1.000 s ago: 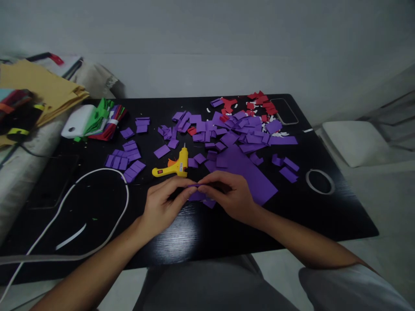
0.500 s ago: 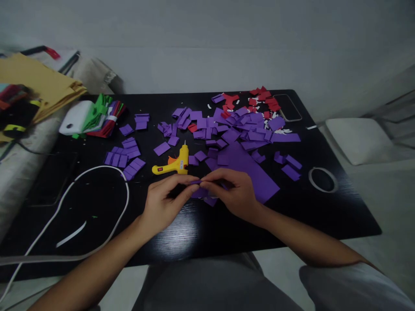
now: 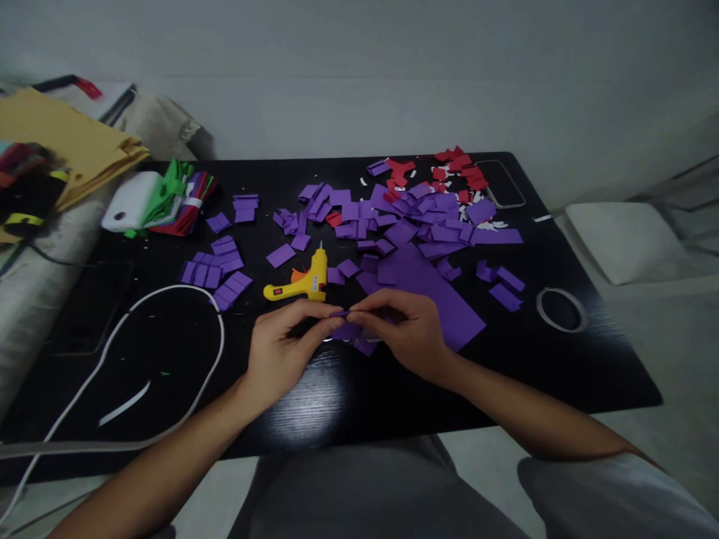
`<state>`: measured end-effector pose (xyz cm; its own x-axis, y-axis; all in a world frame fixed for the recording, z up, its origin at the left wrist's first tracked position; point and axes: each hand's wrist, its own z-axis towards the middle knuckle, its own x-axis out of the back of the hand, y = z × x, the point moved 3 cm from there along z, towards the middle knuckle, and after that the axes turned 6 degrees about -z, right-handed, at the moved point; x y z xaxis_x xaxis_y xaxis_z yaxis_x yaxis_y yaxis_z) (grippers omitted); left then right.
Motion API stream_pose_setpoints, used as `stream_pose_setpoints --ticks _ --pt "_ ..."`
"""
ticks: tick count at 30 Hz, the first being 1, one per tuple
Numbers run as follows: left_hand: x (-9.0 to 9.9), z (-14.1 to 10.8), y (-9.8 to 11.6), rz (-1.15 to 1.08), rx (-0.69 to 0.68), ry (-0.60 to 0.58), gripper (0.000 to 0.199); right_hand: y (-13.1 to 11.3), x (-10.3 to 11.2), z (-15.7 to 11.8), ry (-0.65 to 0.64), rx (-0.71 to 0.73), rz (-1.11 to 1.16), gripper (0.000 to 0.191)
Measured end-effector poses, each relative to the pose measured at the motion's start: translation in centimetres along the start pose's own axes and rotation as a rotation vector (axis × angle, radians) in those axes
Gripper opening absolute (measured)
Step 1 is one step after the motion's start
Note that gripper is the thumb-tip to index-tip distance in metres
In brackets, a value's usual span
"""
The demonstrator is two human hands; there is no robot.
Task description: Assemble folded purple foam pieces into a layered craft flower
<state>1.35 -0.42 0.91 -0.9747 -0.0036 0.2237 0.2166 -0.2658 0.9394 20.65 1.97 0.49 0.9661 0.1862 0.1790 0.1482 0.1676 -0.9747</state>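
My left hand point(image 3: 284, 344) and my right hand point(image 3: 405, 329) meet near the front middle of the black table. Between their thumbs and fingers they pinch a small purple paper piece point(image 3: 339, 314), seen nearly edge-on, one end in each hand. Just beyond my left hand lies a yellow glue gun point(image 3: 306, 283), nozzle pointing away. A large purple sheet point(image 3: 435, 292) lies beyond and to the right, partly behind my right hand. Under the fingers are more purple bits, mostly hidden. Folded purple pieces point(image 3: 232, 290) lie in small groups to the left.
A heap of purple pieces point(image 3: 432, 206) with red scraps point(image 3: 400, 172) fills the back. A tape ring point(image 3: 560, 309) lies right, a phone-like frame point(image 3: 499, 184) back right. A white cable point(image 3: 222, 337) loops at left, near bundled coloured strips point(image 3: 168, 198) and a white stool point(image 3: 623, 239) stands beyond the right edge.
The pinched purple piece is still between both hands. My fingertips have parted very slightly and shifted a little; the glue gun and loose pieces lie as before.
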Motion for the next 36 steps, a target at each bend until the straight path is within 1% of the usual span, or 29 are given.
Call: stream_pose_setpoints --ticks 4,8,14,20,24,28,32,36 --pt "-0.28 0.21 0.15 -0.057 0.024 -0.014 0.007 -0.02 0.01 -0.06 0.002 0.048 -0.022 0.007" --pt "-0.42 0.45 0.34 -0.064 -0.001 -0.051 0.004 0.26 -0.18 -0.16 0.004 0.084 0.003 0.004" --pt "-0.1 0.19 0.42 0.068 -0.102 -0.059 0.007 0.41 -0.43 -0.27 -0.007 0.03 0.06 0.006" --pt "-0.32 -0.11 0.45 0.142 -0.202 -0.082 0.008 0.37 -0.6 -0.36 -0.061 0.005 0.042 0.007" --pt "-0.59 -0.02 0.26 0.161 -0.217 -0.12 0.006 0.49 -0.72 -0.33 -0.075 -0.023 0.082 0.007" --pt "-0.41 0.07 0.02 0.161 -0.198 -0.105 0.005 0.38 -0.59 -0.11 -0.122 -0.016 0.061 0.009" --pt "-0.23 0.1 -0.21 0.153 -0.175 -0.107 0.005 0.36 -0.23 0.07 -0.131 0.027 -0.053 0.011" --pt "-0.18 0.08 -0.08 0.149 -0.2 -0.107 0.004 0.22 -0.1 0.08 -0.116 0.156 -0.121 0.008"
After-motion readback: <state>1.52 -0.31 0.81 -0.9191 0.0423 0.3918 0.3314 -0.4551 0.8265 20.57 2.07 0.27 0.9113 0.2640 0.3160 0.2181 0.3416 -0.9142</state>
